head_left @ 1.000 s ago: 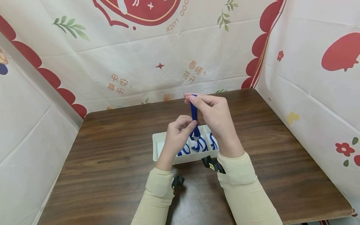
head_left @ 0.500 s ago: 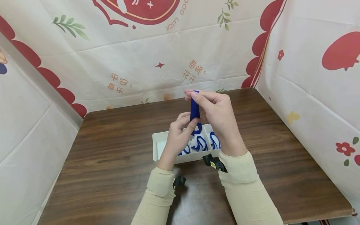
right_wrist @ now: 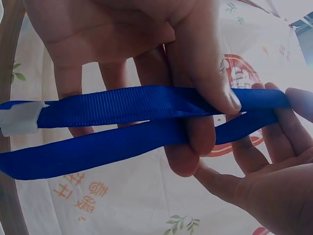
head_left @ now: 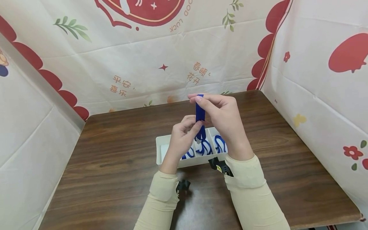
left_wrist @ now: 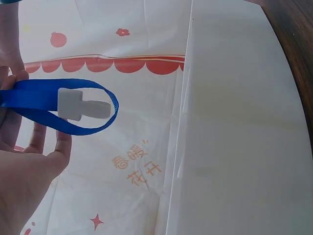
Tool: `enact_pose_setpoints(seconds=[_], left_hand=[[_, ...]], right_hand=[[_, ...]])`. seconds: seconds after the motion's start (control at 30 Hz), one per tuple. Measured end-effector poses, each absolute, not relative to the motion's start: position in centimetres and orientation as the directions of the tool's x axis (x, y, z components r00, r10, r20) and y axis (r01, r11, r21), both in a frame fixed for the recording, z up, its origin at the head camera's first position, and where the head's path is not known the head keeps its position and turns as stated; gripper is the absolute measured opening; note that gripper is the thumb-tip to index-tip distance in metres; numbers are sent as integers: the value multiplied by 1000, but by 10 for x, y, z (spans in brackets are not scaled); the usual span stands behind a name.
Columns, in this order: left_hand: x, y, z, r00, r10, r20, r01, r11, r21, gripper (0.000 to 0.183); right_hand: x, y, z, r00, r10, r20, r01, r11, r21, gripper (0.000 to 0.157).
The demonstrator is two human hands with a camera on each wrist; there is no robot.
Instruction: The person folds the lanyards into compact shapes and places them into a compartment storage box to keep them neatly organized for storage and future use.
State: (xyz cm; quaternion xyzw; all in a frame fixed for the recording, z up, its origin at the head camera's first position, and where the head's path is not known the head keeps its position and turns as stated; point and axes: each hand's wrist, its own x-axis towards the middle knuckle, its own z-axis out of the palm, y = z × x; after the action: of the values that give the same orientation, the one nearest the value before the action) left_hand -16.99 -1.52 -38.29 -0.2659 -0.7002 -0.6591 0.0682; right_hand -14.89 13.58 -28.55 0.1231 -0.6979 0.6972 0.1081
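A blue ribbon lanyard [head_left: 200,111] hangs folded in a loop between my hands, above a white divided tray [head_left: 166,138]. My right hand [head_left: 225,118] pinches its upper end between thumb and fingers. Lower down, my left hand [head_left: 182,135] pinches the doubled straps with thumb and finger, as the right wrist view shows closely. At the hanging end, the left wrist view shows a white plastic clip [left_wrist: 71,104] inside the loop of ribbon. More blue lanyards [head_left: 205,147] lie coiled in the tray's compartments, partly hidden by my hands.
The tray stands on a dark wood table [head_left: 115,153], with its left compartment seen beside my left wrist. Printed white cloth [head_left: 143,57] hangs behind the table and on both sides. Black wrist cameras [head_left: 219,166] sit at the sleeve cuffs.
The right hand has shifted slightly right, and the lanyard has turned so its ribbon faces the head camera more broadly. Both hands keep their hold on it.
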Motion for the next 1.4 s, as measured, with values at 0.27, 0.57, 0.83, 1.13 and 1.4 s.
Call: enact_pose_setpoints(seconds=[0.27, 0.57, 0.83, 1.13, 1.4], left_hand=[[-168, -15, -382, -841, 309, 445, 457, -35, 889, 44], [-169, -16, -382, -842, 306, 445, 466, -7, 885, 40], [-168, -16, -382, -849, 301, 433, 460, 20, 888, 31], [-168, -18, -380, -840, 299, 453, 479, 14, 878, 26], [-168, -19, -377, -831, 286, 477, 494, -17, 869, 24]], right_hand=[[-148, 137, -286, -952, -24, 306, -306, -33, -952, 26], [-149, 137, -287, -952, -27, 304, -303, -17, -953, 26], [-149, 138, -287, -955, -35, 295, -295, -7, -955, 28], [-147, 139, -287, -959, -53, 277, -277, -4, -961, 28], [-147, 144, -290, -980, 2, 200, -197, 166, -966, 40]])
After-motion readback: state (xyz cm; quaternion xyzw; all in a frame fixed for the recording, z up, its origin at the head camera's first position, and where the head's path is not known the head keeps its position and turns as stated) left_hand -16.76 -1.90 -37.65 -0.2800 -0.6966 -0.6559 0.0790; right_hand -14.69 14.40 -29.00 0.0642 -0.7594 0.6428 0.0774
